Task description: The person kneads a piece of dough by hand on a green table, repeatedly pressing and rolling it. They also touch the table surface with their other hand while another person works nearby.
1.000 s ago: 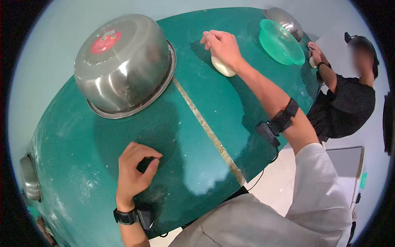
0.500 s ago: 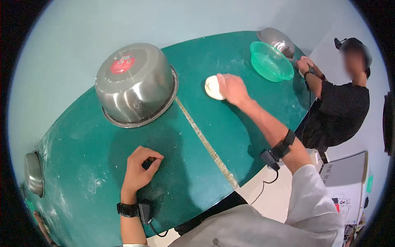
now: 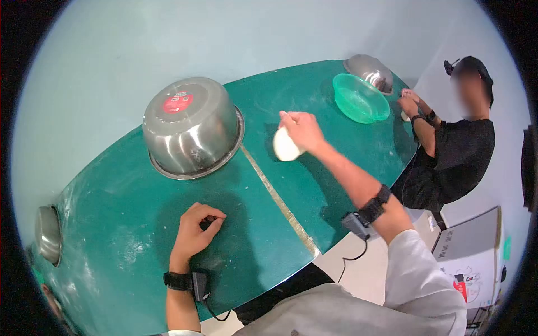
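A smooth, pale ball of dough is on the green table, right of the big upturned steel bowl. My right hand grips its upper right side, with fingers closed at the edge; part of the dough is hidden behind the hand. Nearer to me, my left hand rests on the table with its fingers curled in and the thumb bent toward the forefinger. Nothing shows in that hand.
The upturned steel bowl stands by the wall. A green plastic basin and another steel bowl are at the far right, near a person in black. A small steel bowl lies at the left edge. A strip crosses the table.
My right hand has shifted over the top of the dough, whose body now shows below the fingers. The left hand keeps its curled pose. The whole view has shifted slightly.
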The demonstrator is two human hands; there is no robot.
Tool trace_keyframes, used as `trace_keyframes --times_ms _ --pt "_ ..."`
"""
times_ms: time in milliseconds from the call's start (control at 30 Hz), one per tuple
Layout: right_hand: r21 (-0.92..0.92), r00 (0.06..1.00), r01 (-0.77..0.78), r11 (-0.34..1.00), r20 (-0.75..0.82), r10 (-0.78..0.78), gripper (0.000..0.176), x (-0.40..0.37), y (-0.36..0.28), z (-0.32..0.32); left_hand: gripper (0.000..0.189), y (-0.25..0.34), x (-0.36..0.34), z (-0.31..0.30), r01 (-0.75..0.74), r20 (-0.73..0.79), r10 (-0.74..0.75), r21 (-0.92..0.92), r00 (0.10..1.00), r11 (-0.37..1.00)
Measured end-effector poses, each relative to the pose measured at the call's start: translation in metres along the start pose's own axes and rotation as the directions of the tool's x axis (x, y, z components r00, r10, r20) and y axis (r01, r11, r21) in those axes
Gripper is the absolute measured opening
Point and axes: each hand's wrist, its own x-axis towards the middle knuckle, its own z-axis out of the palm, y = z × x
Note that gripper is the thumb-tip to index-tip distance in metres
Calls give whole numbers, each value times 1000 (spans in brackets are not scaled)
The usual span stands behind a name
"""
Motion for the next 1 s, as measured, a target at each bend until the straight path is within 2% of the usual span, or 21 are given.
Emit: trace_keyframes --times_ms 67,100,167,200,267,300,367,400,467,500,567,633,700,767,800,867,900,967,1000 --pt "-84 946 -11 996 323 38 51 -2 -1 -32 11 -1 0 2 1 -13 -1 -10 1000 1000" --pt "-236 882 203 950 465 -73 50 -9 -1 -45 11 -2 1 1 -5 2 5 -6 1000 1000" --pt "-387 754 486 783 640 -151 45 -30 11 -49 11 0 2 0 -8 9 8 -5 1000 1000" --pt "-391 751 488 781 644 -147 45 -38 9 -47 11 0 2 0 -7 14 7 5 1000 1000" --pt "-487 851 457 744 483 -206 36 -48 3 -40 10 2 3 -1 -24 12 23 24 1000 999" --pt "-483 845 462 744 494 -204 36 -51 -2 -34 10 2 3 -2 -46 18 46 53 999 997" --pt "-603 891 417 680 417 -177 38 -53 -13 -20 11 2 3 -1 -19 12 18 33 1000 999" --pt "-601 890 416 682 423 -170 38 -52 -14 -13 11 2 3 0 -3 9 3 18 1000 1000" --pt "-600 859 504 622 422 -290 38 -41 -12 -4 11 1 3 1 -6 6 6 5 1000 1000" --pt "-595 859 502 627 425 -284 38 -32 -5 -2 11 0 3 1 -17 -2 17 -2 1000 1000" --pt "-611 893 449 652 276 -356 36 -10 15 2 12 2 2 1 23 -2 -23 -14 1000 1000" --pt "-614 901 425 665 222 -372 35 8 32 -1 12 3 1 1 54 -2 -54 -21 999 998" --pt "-619 900 412 669 163 -404 35 14 40 -1 12 4 2 -1 17 -1 -17 -22 1000 1000" --pt "-567 853 453 688 52 -519 34 10 46 -3 12 0 1 0 -5 2 5 -13 1000 1000" --pt "-575 850 453 682 46 -526 34 6 47 -5 12 -2 2 1 -29 -2 29 -6 1000 1000" --pt "-574 945 197 795 -105 -309 36 -12 51 -8 12 -2 2 0 -42 0 42 -4 999 999" --pt "-464 944 190 865 -156 -291 38 -23 53 -10 12 -2 2 0 -41 8 41 -1 999 999" --pt "-327 867 362 873 -226 -444 41 -44 59 -15 12 -2 1 1 -49 -9 49 9 999 999" --pt "-327 863 375 867 -218 -455 41 -55 58 -21 11 -2 0 0 -47 -7 47 23 999 999"
